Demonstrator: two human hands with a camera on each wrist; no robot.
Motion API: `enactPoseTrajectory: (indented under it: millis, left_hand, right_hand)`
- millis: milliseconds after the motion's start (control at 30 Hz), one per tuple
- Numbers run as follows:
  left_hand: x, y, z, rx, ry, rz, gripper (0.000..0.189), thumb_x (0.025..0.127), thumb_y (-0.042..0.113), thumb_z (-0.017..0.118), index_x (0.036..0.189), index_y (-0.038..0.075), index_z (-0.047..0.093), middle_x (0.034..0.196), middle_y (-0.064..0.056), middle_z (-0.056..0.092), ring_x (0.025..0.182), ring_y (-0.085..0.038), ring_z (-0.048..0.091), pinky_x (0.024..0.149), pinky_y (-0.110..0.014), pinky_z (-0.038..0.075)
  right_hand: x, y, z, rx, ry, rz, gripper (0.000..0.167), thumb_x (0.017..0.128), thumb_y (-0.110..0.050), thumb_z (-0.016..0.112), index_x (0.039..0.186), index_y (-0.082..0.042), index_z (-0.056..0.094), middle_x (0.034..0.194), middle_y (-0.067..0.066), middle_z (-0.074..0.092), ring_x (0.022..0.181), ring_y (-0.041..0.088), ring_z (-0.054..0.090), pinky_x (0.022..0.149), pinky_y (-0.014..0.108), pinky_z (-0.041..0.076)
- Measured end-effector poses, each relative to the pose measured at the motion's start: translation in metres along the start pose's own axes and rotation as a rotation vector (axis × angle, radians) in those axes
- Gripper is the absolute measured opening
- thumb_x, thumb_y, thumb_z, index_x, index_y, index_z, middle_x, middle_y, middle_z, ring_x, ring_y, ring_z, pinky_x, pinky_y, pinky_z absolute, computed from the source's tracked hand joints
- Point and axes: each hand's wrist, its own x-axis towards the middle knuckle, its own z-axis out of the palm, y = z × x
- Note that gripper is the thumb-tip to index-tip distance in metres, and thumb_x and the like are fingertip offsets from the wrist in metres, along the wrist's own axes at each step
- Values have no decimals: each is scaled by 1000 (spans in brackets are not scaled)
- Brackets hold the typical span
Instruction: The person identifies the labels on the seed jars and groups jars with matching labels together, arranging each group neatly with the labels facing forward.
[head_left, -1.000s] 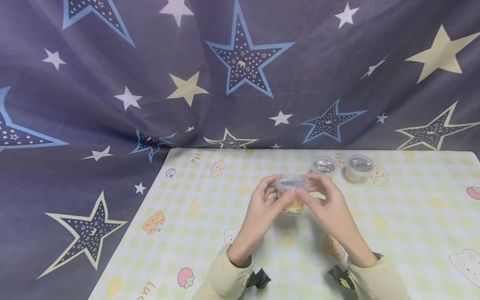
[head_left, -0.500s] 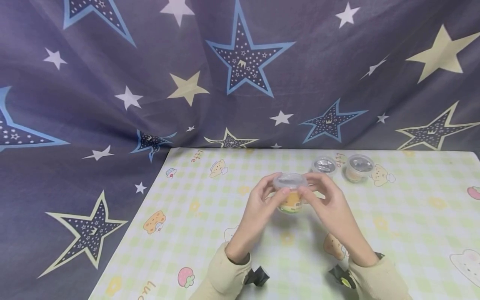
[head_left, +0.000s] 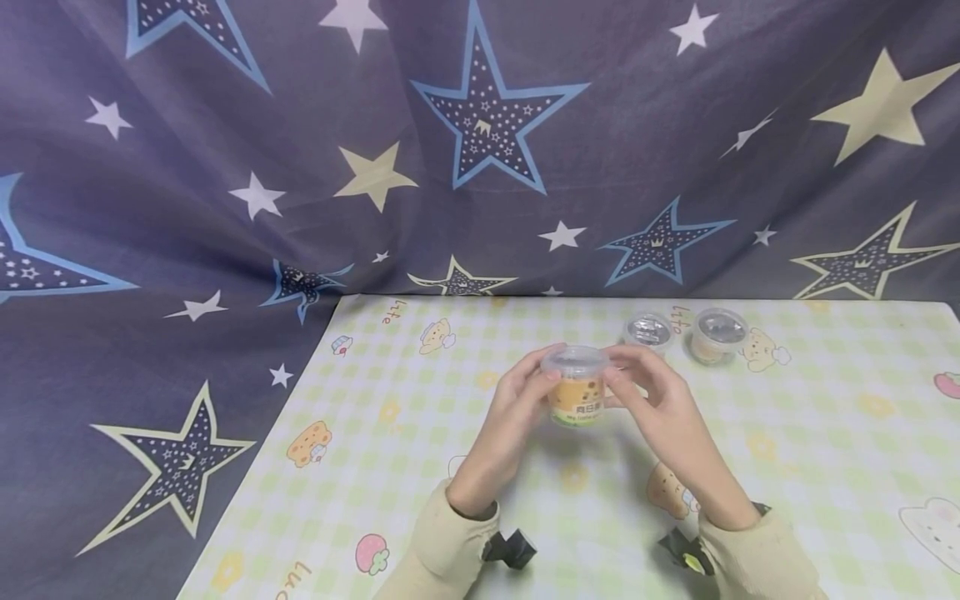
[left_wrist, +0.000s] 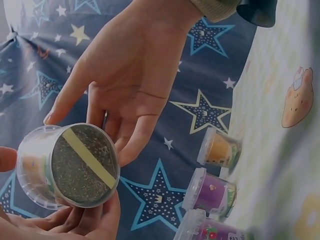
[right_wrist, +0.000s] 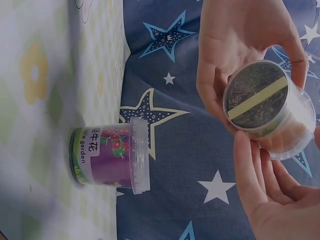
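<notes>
A small clear plastic cup (head_left: 577,392) with an orange label and a clear lid is held above the table between both hands. Its left side is gripped by my left hand (head_left: 517,400), thumb near the rim. My right hand (head_left: 652,392) holds the other side, its thumb by the lid's edge. Dark soil-like contents and a yellow strip show through the bottom of the cup (left_wrist: 85,165) in the left wrist view. Some fingertips are hidden behind the cup in the head view.
Beyond my right hand stand two lidded cups, one nearer the middle (head_left: 648,331) and one further right (head_left: 718,335). The left wrist view has an orange-labelled cup (left_wrist: 220,149) and two purple-labelled ones (left_wrist: 212,192). A star-patterned curtain (head_left: 480,242) hangs behind the checked tablecloth (head_left: 420,400).
The cup has shifted slightly left and turned, so more of its label faces me. My thumbs have moved apart, the left one going left off the label's front.
</notes>
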Motion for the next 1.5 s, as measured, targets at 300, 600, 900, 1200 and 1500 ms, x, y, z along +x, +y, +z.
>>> enactPoseTrajectory:
  millis: [300, 600, 900, 1200, 1500]
  left_hand:
    - [2, -3, -1, -71, -39, -5, 52, 99, 25, 46, 144, -1, 44, 141, -18, 51, 126, -19, 52, 113, -44, 39]
    - [2, -3, 0, -56, -61, -5, 52, 101, 28, 43, 145, 0, 43, 143, -18, 50, 132, -22, 48, 116, -44, 36]
    - [3, -4, -1, -6, 7, -9, 47, 101, 27, 48, 140, 1, 47, 138, -14, 53, 126, -21, 52, 112, -44, 41]
    - [2, -3, 2, 36, 16, -14, 47, 101, 30, 51, 140, 3, 50, 133, -14, 58, 116, -17, 57, 105, -38, 45]
    - [2, -4, 2, 35, -3, -37, 49, 102, 35, 50, 140, 4, 50, 133, -11, 57, 119, -18, 56, 105, -37, 46]
  right_hand:
    - [0, 1, -1, 26, -69, 66, 38, 105, -19, 49, 136, 3, 50, 128, 21, 57, 103, 5, 63, 84, 28, 59]
    - [0, 0, -1, 6, -54, 60, 37, 105, -19, 50, 134, 4, 51, 126, 22, 59, 101, 5, 64, 82, 28, 60]
    - [0, 2, 0, -33, -10, 44, 34, 104, -18, 52, 131, 3, 54, 120, 18, 59, 99, 5, 62, 81, 27, 60]
    - [1, 1, -1, -42, -26, 62, 36, 104, -20, 52, 132, 2, 53, 123, 19, 61, 101, 4, 62, 83, 27, 59]
    - [1, 2, -2, -47, -63, 98, 38, 105, -23, 50, 136, -1, 51, 120, 20, 62, 101, 4, 63, 85, 24, 58]
